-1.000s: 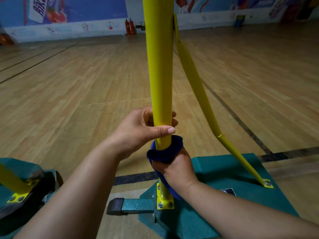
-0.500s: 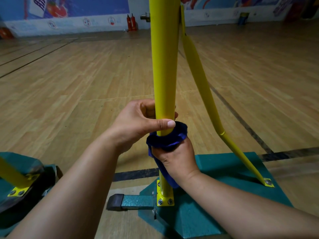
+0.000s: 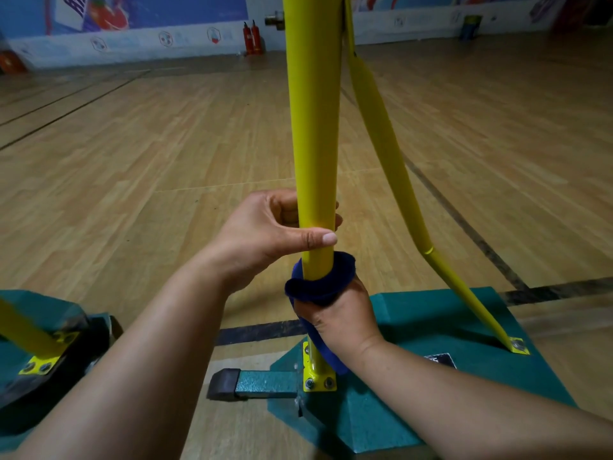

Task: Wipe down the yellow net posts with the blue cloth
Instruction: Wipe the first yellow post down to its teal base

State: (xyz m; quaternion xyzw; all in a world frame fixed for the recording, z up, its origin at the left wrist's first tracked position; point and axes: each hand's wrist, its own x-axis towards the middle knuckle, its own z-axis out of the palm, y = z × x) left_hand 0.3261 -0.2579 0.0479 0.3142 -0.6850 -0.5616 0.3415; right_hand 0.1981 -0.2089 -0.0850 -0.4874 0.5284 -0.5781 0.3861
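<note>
**Cloth collared low on the post**

The right hand (image 3: 335, 318) clenches the blue cloth (image 3: 320, 282) in a ring round the upright yellow post (image 3: 315, 134), just above the green base (image 3: 431, 320). The left hand (image 3: 268, 237) grips the bare post directly above, touching the cloth's rim. The post's long axis runs straight up from the fingers; glossy paint, cloth dark and plush.

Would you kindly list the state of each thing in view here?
Yellow post: upright, bolted to the base.
Blue cloth: wrapped around the post.
Right hand: grips the cloth.
Left hand: grips the bare post above the cloth.
Yellow brace: slanted, bolted at the foot.
Green base: resting on the floor.
</note>
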